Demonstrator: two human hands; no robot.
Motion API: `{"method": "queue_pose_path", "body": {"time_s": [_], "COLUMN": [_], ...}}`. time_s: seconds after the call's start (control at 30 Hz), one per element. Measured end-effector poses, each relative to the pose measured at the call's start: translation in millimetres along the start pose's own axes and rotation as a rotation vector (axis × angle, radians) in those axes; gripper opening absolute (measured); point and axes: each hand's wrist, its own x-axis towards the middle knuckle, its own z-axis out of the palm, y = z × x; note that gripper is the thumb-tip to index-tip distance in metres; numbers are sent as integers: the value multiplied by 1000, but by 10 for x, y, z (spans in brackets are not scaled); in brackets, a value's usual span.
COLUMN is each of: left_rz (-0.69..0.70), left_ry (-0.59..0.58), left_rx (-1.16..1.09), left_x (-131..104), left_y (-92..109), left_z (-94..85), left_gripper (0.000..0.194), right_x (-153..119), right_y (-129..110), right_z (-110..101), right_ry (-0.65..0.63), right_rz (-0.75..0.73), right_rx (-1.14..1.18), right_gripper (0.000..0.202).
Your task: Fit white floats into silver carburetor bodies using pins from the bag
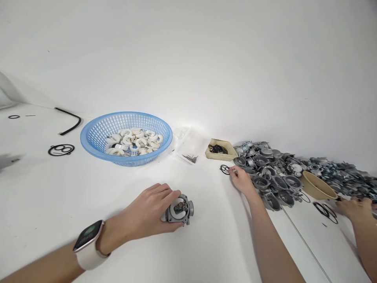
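My left hand [154,206], with a watch on its wrist, is closed around a grey metal carburetor body [188,208] low over the white table. A white C-shaped float [176,212] sits inside the carburetor's upward-facing opening, with brass-coloured parts beside it. To the right, my right hand [240,179] reaches to a black rubber gasket [224,169] lying on the table. Thumb and forefinger are pinched together at the gasket's right edge. The fingertips partly cover that edge.
A blue basket [88,143] holds several white floats. A clear box [191,143] with small pins and a cream tray [219,156] of black gaskets stand beside it. Carburetor bodies [273,177] are piled at right, near a tan bowl [318,186] and another person's hand [355,208].
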Motion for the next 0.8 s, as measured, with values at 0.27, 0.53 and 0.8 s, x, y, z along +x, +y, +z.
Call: {"method": "queue_pose_path", "body": {"time_s": [0.27, 0.53, 0.8], "left_rz": [-5, 1, -6], "left_ry": [-13, 28, 32], "left_rx": [-4, -8, -42], "left_x": [-14, -18, -13], "left_y": [0, -5, 0], "left_z": [-2, 10, 5], "left_gripper": [47, 49, 50], "right_x": [-123, 174, 347], "right_y": [-126, -299, -350], "right_z": [-252, -641, -533], "right_ry": [-82, -251, -321], "right_rz": [-94, -299, -411], "right_rx": [-129, -374, -434], "right_gripper": [31, 25, 23]}}
